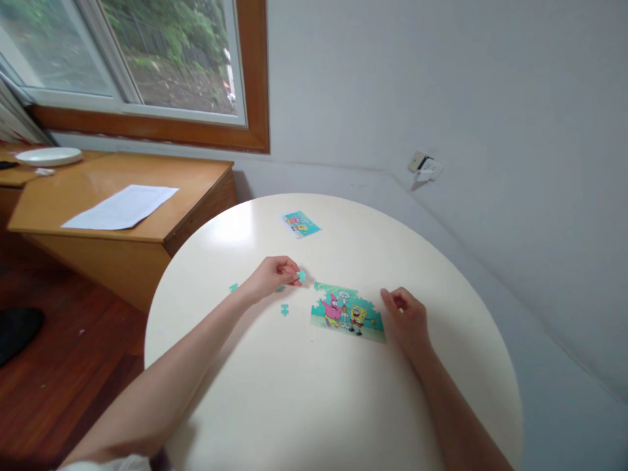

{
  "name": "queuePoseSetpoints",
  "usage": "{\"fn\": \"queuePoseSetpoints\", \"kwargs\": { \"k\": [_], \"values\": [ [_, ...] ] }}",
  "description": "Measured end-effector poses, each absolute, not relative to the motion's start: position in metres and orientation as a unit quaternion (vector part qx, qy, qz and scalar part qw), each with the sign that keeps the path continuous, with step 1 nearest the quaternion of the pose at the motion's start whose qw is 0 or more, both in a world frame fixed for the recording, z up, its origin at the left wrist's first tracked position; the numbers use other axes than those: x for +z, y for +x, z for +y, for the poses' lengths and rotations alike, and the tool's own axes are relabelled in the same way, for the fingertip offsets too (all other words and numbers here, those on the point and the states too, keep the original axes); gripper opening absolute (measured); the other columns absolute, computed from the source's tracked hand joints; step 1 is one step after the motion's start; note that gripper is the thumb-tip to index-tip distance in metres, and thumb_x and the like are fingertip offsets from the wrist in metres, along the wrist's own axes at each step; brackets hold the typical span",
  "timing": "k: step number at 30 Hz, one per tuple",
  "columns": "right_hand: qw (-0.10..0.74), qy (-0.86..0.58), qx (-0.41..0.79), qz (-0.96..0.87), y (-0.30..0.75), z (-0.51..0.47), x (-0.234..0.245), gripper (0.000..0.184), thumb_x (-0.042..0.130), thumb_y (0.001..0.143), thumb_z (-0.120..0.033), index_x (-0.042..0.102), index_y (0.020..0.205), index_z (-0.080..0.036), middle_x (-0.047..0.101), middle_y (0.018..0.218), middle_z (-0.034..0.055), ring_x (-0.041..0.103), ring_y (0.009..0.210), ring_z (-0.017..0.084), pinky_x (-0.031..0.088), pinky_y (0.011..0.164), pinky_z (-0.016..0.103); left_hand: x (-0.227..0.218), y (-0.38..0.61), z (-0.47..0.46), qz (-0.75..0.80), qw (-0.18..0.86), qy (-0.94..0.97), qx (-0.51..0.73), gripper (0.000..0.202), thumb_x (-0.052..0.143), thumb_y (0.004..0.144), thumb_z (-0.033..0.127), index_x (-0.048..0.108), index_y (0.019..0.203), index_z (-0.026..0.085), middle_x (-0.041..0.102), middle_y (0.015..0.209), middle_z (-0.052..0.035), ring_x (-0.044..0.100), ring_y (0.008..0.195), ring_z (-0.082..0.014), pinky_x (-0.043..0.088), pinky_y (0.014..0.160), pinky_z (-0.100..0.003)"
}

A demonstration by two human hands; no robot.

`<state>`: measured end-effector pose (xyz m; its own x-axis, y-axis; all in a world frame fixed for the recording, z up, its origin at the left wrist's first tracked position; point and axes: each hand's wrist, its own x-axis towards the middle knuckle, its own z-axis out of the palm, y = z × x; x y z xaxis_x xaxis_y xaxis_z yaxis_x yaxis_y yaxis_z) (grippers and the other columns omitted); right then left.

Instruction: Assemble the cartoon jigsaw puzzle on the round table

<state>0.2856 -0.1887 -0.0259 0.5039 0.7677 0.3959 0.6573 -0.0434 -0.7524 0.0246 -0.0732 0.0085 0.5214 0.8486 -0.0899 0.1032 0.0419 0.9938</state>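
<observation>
In the head view my left hand (276,275) pinches a small turquoise jigsaw piece (301,277) between thumb and fingers, just off the upper left corner of a partly joined jigsaw puzzle (346,314). Pink, yellow and grey-green cartoon figures show on the puzzle, and its upper edge is ragged with gaps. My right hand (408,319) rests by the puzzle's right edge, fingers curled in, with nothing visible in them. Loose jigsaw pieces lie to the left: one piece (284,309) below my left hand, another piece (234,287) beyond my wrist, and one partly hidden by the hand.
A picture card (301,224) with similar cartoon figures lies toward the far side of the round white table (275,405). Left of it stands a wooden desk (201,176) with a paper sheet (122,208) and a white plate (49,156). A wall socket (424,166) is at the right.
</observation>
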Motion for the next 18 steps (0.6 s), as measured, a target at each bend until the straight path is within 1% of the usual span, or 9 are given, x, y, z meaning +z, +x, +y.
{"fn": "queuePoseSetpoints", "kwargs": {
  "k": [5,8,10,12,15,18],
  "values": [
    [0.465,-0.685,0.057,-0.557,0.262,-0.188,-0.02,0.023,0.049,0.076,-0.04,0.056,0.066,-0.02,0.059,0.059,0.0004,0.05,0.055,0.014,0.041,0.058,0.026,0.002,0.046,-0.093,0.349,0.662,0.595,0.291,0.014,0.069,0.065,0.016,0.056,0.07,0.014,0.065,0.059,0.0004,0.066,0.064,-0.0141,0.052,0.071,-0.03],
    [0.457,-0.651,0.102,-0.597,0.246,-0.187,-0.019,0.023,0.047,0.079,-0.035,0.064,0.083,-0.02,0.068,0.075,0.0038,0.059,0.065,0.016,0.046,0.065,0.027,-0.004,0.054,-0.102,0.34,0.677,0.587,0.286,0.017,0.071,0.062,0.016,0.057,0.071,0.014,0.064,0.056,0.0012,0.065,0.06,-0.0139,0.051,0.065,-0.027],
    [0.447,-0.623,0.135,-0.628,0.236,-0.187,-0.02,0.024,0.048,0.08,-0.033,0.065,0.09,-0.02,0.07,0.084,0.0049,0.062,0.072,0.016,0.048,0.07,0.028,-0.009,0.059,-0.108,0.335,0.68,0.582,0.292,0.019,0.072,0.061,0.018,0.057,0.072,0.014,0.064,0.056,0.0015,0.064,0.058,-0.0134,0.049,0.061,-0.024],
    [0.435,-0.595,0.158,-0.656,0.228,-0.187,-0.022,0.022,0.052,0.078,-0.031,0.066,0.092,-0.021,0.07,0.084,0.0043,0.063,0.074,0.016,0.049,0.072,0.028,-0.012,0.063,-0.112,0.323,0.688,0.576,0.301,0.021,0.073,0.06,0.019,0.056,0.072,0.014,0.065,0.056,0.0017,0.064,0.058,-0.0134,0.048,0.059,-0.023],
    [0.429,-0.579,0.176,-0.671,0.222,-0.188,-0.026,0.017,0.056,0.075,-0.028,0.067,0.085,-0.022,0.071,0.077,0.0025,0.063,0.068,0.016,0.049,0.068,0.028,-0.015,0.068,-0.118,0.304,0.698,0.576,0.299,0.023,0.074,0.06,0.022,0.056,0.072,0.014,0.066,0.058,0.0008,0.064,0.059,-0.014,0.047,0.059,-0.023],
    [0.441,-0.589,0.186,-0.651,0.224,-0.187,-0.027,0.015,0.054,0.075,-0.027,0.068,0.079,-0.021,0.07,0.074,0.0022,0.063,0.066,0.016,0.049,0.066,0.028,-0.014,0.069,-0.12,0.305,0.7,0.572,0.301,0.023,0.074,0.059,0.022,0.056,0.071,0.014,0.065,0.058,0.0007,0.064,0.059,-0.0137,0.048,0.06,-0.024]
  ]
}}
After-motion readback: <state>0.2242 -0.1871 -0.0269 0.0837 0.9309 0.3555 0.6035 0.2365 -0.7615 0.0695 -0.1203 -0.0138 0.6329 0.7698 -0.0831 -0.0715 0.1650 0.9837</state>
